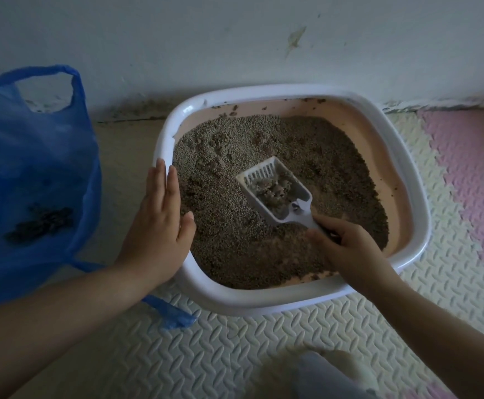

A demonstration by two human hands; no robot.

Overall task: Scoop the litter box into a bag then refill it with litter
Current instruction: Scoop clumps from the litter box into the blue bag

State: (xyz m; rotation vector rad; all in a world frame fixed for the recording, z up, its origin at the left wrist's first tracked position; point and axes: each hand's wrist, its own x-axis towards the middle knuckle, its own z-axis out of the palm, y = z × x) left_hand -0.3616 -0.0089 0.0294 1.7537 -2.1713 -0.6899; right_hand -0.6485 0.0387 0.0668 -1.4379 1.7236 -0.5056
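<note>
Both of my hands are at the litter box [413,180]. My right hand [347,249] is wrapped around the handle of the white scoop [275,191], whose long axis runs from that hand up-left, slotted end toward the wall; clumped litter [235,240] sits in it. My left hand [157,226] lies flat, fingers spread, on the rim. Left of it, the blue bag [33,168] holds dark clumps. I see no writing.
</note>
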